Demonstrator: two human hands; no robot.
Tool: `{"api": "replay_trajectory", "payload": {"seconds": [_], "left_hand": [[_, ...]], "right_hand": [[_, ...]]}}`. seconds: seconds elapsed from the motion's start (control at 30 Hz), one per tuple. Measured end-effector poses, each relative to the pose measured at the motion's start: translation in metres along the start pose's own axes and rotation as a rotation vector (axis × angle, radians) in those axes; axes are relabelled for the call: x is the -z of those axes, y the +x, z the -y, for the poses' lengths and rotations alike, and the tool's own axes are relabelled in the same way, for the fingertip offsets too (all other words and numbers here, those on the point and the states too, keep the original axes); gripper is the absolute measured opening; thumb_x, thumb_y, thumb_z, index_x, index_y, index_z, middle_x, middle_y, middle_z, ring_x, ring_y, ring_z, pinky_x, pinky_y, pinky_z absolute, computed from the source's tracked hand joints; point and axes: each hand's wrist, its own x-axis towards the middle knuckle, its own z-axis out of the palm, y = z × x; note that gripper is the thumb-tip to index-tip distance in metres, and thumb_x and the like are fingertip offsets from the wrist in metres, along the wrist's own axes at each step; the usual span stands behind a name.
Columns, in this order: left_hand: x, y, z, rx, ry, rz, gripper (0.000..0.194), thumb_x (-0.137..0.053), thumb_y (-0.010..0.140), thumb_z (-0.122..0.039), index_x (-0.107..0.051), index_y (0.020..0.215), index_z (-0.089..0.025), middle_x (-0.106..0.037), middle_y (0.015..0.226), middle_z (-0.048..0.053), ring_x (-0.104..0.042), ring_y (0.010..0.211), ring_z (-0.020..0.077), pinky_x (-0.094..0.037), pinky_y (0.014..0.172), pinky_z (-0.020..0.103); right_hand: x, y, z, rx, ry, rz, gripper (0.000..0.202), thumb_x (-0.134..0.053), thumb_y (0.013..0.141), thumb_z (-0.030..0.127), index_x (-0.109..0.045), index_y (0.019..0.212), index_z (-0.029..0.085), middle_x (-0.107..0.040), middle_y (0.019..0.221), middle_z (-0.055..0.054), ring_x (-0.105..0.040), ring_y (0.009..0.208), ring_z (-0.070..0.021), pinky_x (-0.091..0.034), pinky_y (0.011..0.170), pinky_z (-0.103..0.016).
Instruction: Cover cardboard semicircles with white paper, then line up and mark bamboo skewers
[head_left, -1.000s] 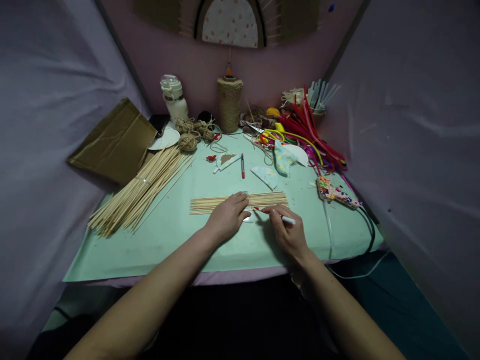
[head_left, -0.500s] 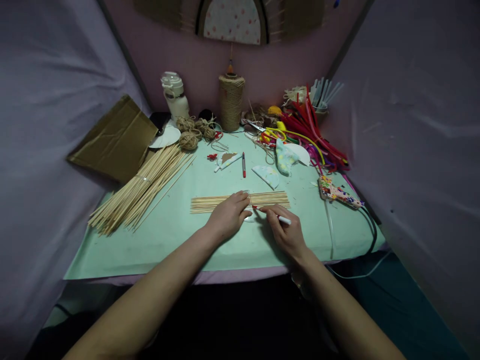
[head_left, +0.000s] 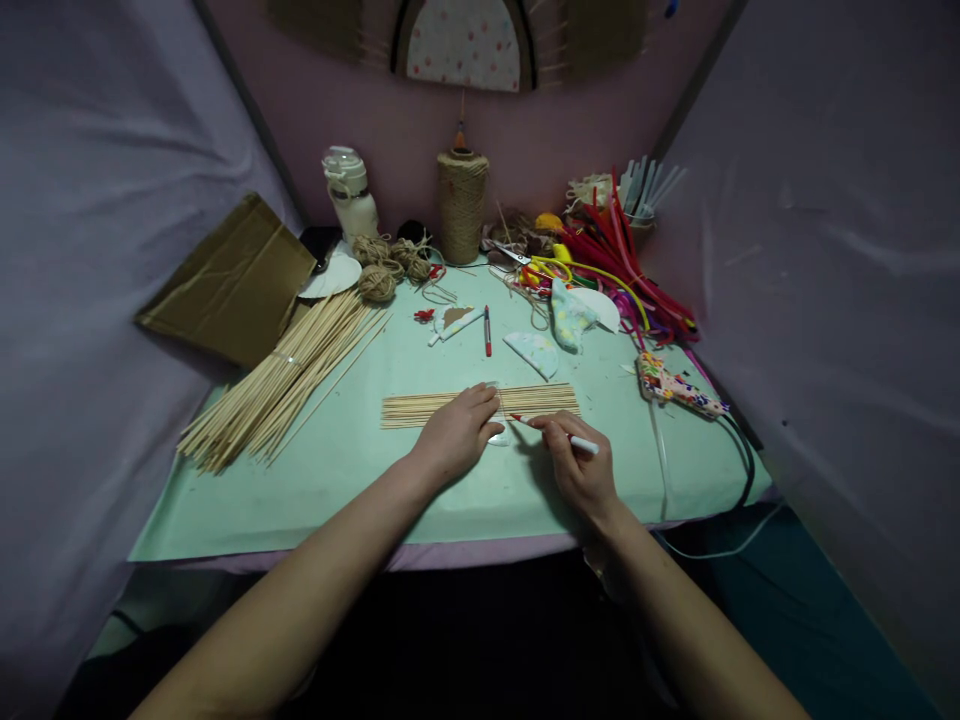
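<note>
A flat row of thin wooden sticks lies side by side on the pale green tabletop. My left hand rests flat across the middle of the row, fingers stretched out. Under its fingers shows a clear, ruler-like strip, mostly hidden by the hand. In my right hand is a red and white marker, gripped like a pen. Its red tip sits close to the sticks just right of my left fingers; whether it touches them I cannot tell.
A large bundle of sticks lies at left beside cardboard. Behind stand a bottle and a twine cone. Scissors, red pipe cleaners and a flower-patterned glue gun lie at right. A pen lies beyond the row.
My right hand has shifted slightly to the right with the marker, drawing its tip back a little from my left fingers. My left hand stays on the sticks.
</note>
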Motion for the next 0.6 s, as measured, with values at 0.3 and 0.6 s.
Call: {"api": "replay_trajectory", "payload": {"seconds": [0.3, 0.6], "left_hand": [[-0.001, 0.001, 0.000, -0.007, 0.013, -0.001, 0.035, -0.050, 0.092, -0.030, -0.059, 0.124, -0.017, -0.055, 0.139, 0.008, -0.044, 0.133, 0.0217, -0.033, 0.114, 0.039], [0.001, 0.002, 0.000, -0.005, 0.015, 0.013, 0.035, -0.050, 0.092, -0.028, -0.059, 0.124, -0.016, -0.055, 0.138, 0.008, -0.043, 0.134, 0.0223, -0.035, 0.112, 0.038]], "right_hand": [[-0.004, 0.014, -0.017, 0.064, -0.145, 0.088, 0.033, -0.044, 0.094, 0.019, -0.058, 0.123, 0.020, -0.069, 0.110, -0.009, -0.066, 0.097, -0.0201, -0.052, 0.086, -0.037], [-0.018, 0.033, -0.017, 0.029, -0.465, 0.347, 0.044, -0.040, 0.089, 0.008, -0.052, 0.130, 0.016, -0.062, 0.122, -0.016, -0.057, 0.112, -0.0249, -0.047, 0.093, -0.042]]}}
